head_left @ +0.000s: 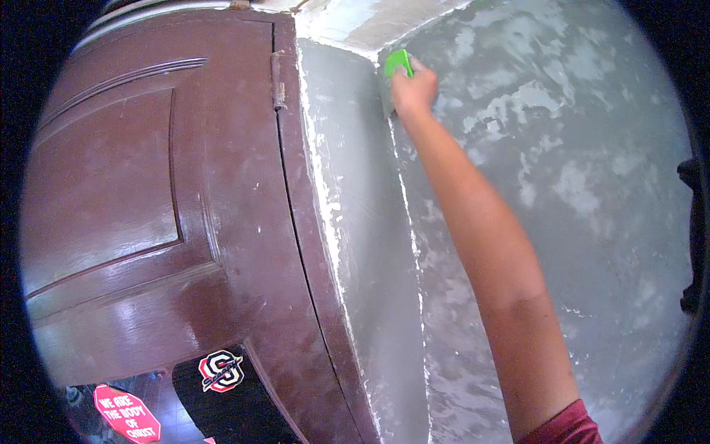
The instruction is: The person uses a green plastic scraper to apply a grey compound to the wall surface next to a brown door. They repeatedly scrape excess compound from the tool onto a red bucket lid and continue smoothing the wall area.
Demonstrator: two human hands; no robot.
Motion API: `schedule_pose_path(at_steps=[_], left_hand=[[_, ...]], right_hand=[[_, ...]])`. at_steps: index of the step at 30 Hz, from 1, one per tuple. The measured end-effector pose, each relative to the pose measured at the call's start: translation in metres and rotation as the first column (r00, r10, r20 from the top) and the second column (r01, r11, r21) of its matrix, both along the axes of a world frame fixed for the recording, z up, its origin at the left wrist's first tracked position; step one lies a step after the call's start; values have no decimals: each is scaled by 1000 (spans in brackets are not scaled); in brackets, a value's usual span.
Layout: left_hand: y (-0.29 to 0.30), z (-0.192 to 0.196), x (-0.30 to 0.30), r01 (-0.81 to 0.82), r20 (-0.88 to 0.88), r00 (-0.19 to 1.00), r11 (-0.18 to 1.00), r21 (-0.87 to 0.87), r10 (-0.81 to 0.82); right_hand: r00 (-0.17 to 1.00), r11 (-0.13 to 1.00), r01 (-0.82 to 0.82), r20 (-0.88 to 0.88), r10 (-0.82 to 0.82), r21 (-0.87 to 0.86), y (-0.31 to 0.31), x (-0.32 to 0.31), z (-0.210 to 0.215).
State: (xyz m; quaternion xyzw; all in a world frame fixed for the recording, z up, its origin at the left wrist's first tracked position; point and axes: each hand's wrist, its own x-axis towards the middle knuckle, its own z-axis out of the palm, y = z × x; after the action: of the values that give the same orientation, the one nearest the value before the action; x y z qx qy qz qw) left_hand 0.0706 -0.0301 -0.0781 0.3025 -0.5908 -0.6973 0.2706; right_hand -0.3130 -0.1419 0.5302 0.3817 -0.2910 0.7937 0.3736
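Observation:
High on the grey wall [584, 177], my right hand [416, 89] is closed around a bright green scraper [398, 64]. The scraper is at the inside corner where the wall meets a narrow grey side strip [344, 111], just below the ceiling edge. My fingers and wrist hide part of the scraper. A thin, broken white line [406, 200] runs down that corner below my hand. Pale, uneven patches [518, 103] mark the wall surface to the right. My left hand is out of view.
A brown panelled door [111, 185] with a hinge [278, 81] stands at left, beside a white-smeared frame edge [325, 200]. Low on the door are a dark panel with a round sticker [221, 371] and a red octagonal sticker [127, 413]. A dark object [695, 229] is at the far right.

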Motion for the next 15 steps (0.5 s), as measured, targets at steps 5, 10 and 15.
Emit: schedule_pose_path(at_steps=[5, 10, 15], left_hand=[[4, -1, 5, -51, 0, 999, 998, -32, 51], [6, -3, 11, -85, 2, 996, 993, -82, 85], [6, 1, 13, -103, 15, 994, 985, -136, 106]], right_hand=[[980, 982, 188, -72, -186, 30, -19, -5, -3], [932, 958, 284, -244, -266, 40, -36, 11, -6], [879, 947, 322, -372, -300, -3, -49, 45, -1]])
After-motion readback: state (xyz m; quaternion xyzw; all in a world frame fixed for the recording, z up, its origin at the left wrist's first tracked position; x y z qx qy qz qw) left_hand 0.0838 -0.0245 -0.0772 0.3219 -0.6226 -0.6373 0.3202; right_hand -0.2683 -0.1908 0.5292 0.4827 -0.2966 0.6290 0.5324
